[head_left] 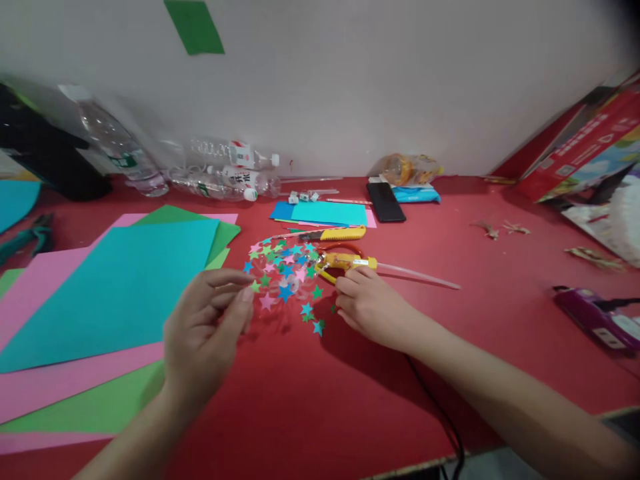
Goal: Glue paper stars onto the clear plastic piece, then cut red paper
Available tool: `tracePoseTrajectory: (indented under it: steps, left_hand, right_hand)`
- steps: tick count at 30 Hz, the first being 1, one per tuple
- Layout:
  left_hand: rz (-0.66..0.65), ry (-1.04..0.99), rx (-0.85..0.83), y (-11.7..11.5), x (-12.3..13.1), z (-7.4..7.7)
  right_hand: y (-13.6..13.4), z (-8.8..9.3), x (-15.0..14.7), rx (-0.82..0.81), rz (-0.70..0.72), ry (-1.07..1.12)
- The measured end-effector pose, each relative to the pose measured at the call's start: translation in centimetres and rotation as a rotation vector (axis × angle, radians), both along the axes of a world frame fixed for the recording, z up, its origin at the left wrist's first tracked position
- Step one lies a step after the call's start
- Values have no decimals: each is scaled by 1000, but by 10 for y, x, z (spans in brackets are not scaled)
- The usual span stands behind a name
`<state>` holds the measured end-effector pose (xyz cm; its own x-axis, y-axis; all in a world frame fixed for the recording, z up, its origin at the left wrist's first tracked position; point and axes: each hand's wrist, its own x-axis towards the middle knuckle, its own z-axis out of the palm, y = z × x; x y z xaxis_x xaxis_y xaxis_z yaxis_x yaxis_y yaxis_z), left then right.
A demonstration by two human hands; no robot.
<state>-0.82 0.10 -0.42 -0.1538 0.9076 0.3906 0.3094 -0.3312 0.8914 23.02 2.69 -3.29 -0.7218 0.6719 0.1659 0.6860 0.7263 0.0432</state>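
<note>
My left hand (203, 330) is raised over the left edge of a heap of small paper stars (286, 292) in blue, pink and green. Its thumb and forefinger come together at a light green star (255, 287). My right hand (373, 307) is closed around the handle of a yellow hot glue gun (345, 261). A clear glue stick (420, 275) sticks out of the gun's back, and the nozzle end points at the stars. Orange-and-yellow scissor handles (350, 247) show beside the gun. Behind them lies a yellow utility knife (343, 233).
Coloured paper sheets (115, 287) spread across the left. Plastic bottles (225, 177), paper strips (330, 213) and a phone (386, 202) lie along the wall. Pliers (30, 240) are far left; a purple power strip (597, 320) is at right. A black cord (435, 397) runs over the front edge.
</note>
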Motion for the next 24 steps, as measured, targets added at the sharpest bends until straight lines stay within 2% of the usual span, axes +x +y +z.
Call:
tracePoseTrajectory:
  steps: [4,12,16,19,22,24]
  left_hand:
    - [-78,35,13,0,-4,-4]
    - [-58,50,0,2,-5,-1]
    - [0,4,34,4,-5,4]
    - [68,-81,21,14,-9,3]
    - [85,-195,-65,26,-15,1]
    - [102,-234,-73,30,-18,1]
  right_hand:
    - [-4,2,-3,17,13,-5]
    - [-6,-7,-7,51,24,-12]
    - [-8,-7,-3,39,26,-10]
    - [-9,-3,-1,16,23,9]
    - [-10,4,-1,-24,-7,131]
    - [-11,11,-2,-81,-20,322]
